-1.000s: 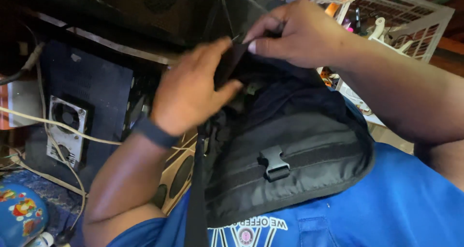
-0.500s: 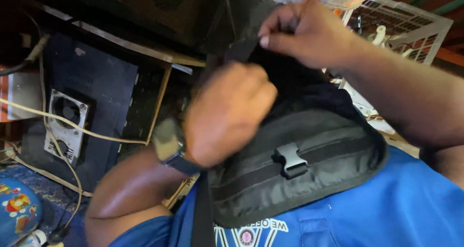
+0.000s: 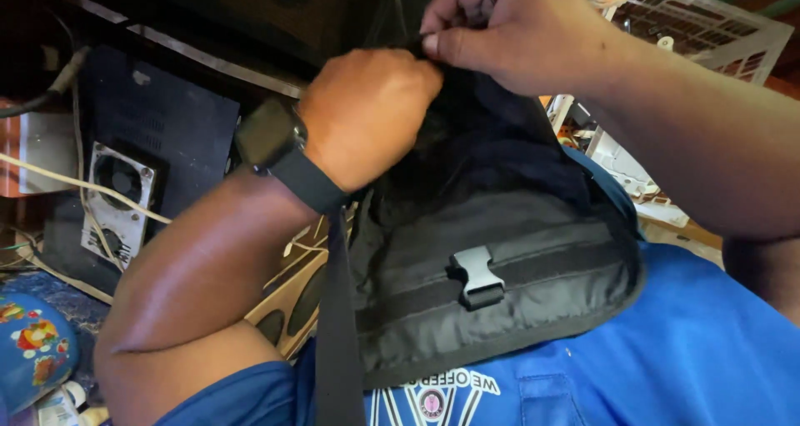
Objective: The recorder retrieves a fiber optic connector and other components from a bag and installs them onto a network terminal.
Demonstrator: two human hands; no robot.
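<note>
Both hands (image 3: 367,113) pinch a black woven nylon bag (image 3: 500,284).

The bag (image 3: 500,276) hangs against my chest, its strap (image 3: 337,326) running down its left edge and its buckle (image 3: 477,278) on the near flap. My left hand (image 3: 367,113) sits at the bag's far opening, with my right hand (image 3: 508,30) just to its right, fingers (image 3: 446,42) pinching the top edge — the two hands touching. A watch (image 3: 275,142) sits on my left wrist. Far left stands a box with a fan (image 3: 117,197), cables (image 3: 75,184) across it; far right — a wire basket (image 3: 708,34). A patterned ball (image 3: 33,351) lies near left.
</note>
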